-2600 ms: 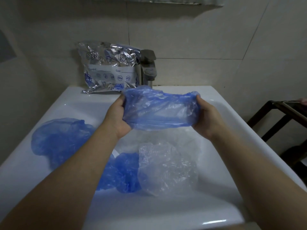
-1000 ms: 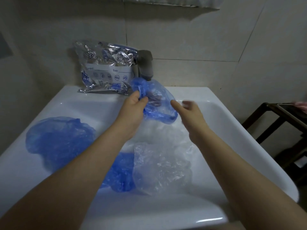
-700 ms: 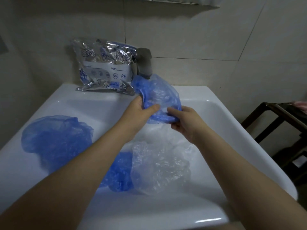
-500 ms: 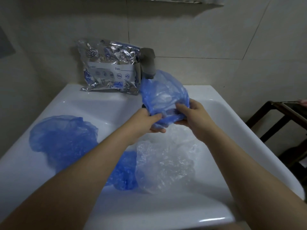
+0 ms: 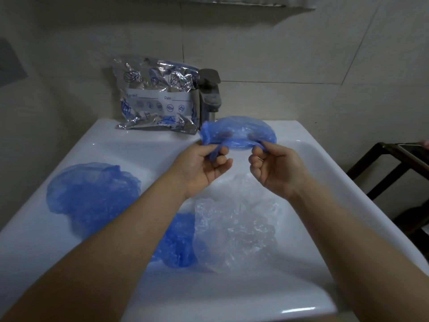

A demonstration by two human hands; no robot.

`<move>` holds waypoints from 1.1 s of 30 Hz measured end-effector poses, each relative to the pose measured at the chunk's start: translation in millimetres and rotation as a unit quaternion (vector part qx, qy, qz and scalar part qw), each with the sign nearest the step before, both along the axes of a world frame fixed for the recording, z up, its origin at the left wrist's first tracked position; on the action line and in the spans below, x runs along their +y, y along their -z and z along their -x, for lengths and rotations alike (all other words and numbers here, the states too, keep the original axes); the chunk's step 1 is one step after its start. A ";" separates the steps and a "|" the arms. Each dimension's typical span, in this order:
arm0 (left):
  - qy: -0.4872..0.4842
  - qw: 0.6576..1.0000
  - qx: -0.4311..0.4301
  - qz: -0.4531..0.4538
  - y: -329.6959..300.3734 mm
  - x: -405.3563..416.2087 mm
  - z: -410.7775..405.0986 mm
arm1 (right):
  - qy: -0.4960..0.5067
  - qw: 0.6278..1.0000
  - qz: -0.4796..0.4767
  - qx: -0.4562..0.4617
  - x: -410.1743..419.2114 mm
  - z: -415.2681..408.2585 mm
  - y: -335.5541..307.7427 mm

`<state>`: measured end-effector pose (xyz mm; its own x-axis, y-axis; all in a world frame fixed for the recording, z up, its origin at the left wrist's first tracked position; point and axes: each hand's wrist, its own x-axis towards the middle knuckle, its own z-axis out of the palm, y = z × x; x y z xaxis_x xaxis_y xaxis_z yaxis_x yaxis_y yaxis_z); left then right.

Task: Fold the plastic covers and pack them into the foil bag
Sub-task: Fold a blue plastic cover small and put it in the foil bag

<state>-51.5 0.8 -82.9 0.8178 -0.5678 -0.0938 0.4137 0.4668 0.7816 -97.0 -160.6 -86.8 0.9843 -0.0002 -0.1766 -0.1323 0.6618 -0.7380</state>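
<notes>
- The left hand [image 5: 202, 167] and the right hand [image 5: 276, 168] each pinch one end of a thin blue plastic cover [image 5: 238, 132], which is crumpled into a soft arc above the white glossy sink [image 5: 308, 156].
- The crinkled silver foil bag [image 5: 157, 97] leans upright on the back rim, just beside the grey tap [image 5: 209, 94].
- In the basin lie a clear wrinkled cover [image 5: 234, 231] and a small blue cover [image 5: 178, 242]; a big blue cover [image 5: 92, 194] is on the left rim.
- A dark wooden frame [image 5: 394, 168] stands at the right.
</notes>
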 end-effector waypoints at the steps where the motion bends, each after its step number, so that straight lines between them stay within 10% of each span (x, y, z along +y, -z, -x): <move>1: -0.001 0.999 0.022 0.031 -0.7 1.3 -0.4 | -0.009 1.000 -0.001 -0.011 0.2 0.2 0.7; 23: -0.044 0.946 -0.170 -0.273 15.2 6.1 -12.6 | 0.072 0.924 0.374 -0.040 -13.7 -0.9 2.5; 33: 0.046 0.992 -0.110 -0.043 3.2 11.8 -7.5 | -0.025 0.991 0.045 -0.121 -20.9 0.3 1.2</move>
<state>-44.0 12.6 -86.1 0.7695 -0.6379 0.0307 0.2660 0.3638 0.8927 -97.3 -181.5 -88.0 0.9970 0.0440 0.0639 0.0257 0.5893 -0.8075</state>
